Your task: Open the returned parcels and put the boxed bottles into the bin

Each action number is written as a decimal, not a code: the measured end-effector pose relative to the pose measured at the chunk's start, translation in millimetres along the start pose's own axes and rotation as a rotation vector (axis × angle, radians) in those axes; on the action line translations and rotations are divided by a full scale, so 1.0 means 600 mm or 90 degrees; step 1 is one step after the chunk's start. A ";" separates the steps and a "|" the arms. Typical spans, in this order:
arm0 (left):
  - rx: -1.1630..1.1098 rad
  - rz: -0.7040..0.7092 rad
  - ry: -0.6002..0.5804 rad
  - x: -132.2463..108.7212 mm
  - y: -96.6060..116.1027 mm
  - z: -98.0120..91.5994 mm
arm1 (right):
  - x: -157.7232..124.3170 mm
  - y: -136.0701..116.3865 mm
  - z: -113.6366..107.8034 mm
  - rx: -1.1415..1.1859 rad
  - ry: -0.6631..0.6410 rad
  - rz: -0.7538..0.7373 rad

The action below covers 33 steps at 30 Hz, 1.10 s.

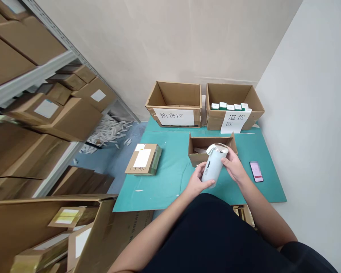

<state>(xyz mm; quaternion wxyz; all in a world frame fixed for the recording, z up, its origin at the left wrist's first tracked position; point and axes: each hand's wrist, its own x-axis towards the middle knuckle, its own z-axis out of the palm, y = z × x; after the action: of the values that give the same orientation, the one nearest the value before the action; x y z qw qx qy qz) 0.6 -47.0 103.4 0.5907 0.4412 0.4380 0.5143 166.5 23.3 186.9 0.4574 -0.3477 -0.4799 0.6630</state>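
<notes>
Remotely, I looked over a green table [167, 185], where two larger lettered boxes [179, 93] stood behind a small open carton [197, 159]. Left of the carton lay a labelled parcel [143, 158]. Overlapping the carton's near side from my view, a pale-blue tumbler [214, 167] tilted between the hands: I saw the left hand [198, 182] clasped round its lower body and the right hand [234, 167] closed on it near its top. Right of the carton lay a phone [256, 171].
</notes>
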 end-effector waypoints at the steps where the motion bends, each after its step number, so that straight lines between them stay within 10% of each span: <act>1: -0.002 0.001 0.003 0.000 -0.001 -0.001 | -0.001 0.000 0.001 -0.003 0.014 0.000; 9: -0.063 0.003 -0.006 0.002 0.003 -0.004 | -0.010 -0.004 0.008 -0.008 0.029 -0.001; 19: -0.364 -0.198 -0.241 -0.015 0.053 -0.010 | -0.002 0.020 -0.016 0.062 -0.240 0.130; 29: -0.112 -0.007 0.059 0.000 0.017 -0.004 | -0.005 0.025 0.024 0.014 0.013 0.009; 33: -0.198 -0.068 -0.037 -0.008 0.032 -0.004 | -0.001 0.013 0.017 0.040 -0.054 0.055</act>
<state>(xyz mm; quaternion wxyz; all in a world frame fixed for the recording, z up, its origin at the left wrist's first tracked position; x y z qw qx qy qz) -6.5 -49.8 121.5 0.6908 0.3349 0.3586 0.5311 155.4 18.3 182.3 0.4183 -0.3250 -0.4621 0.7113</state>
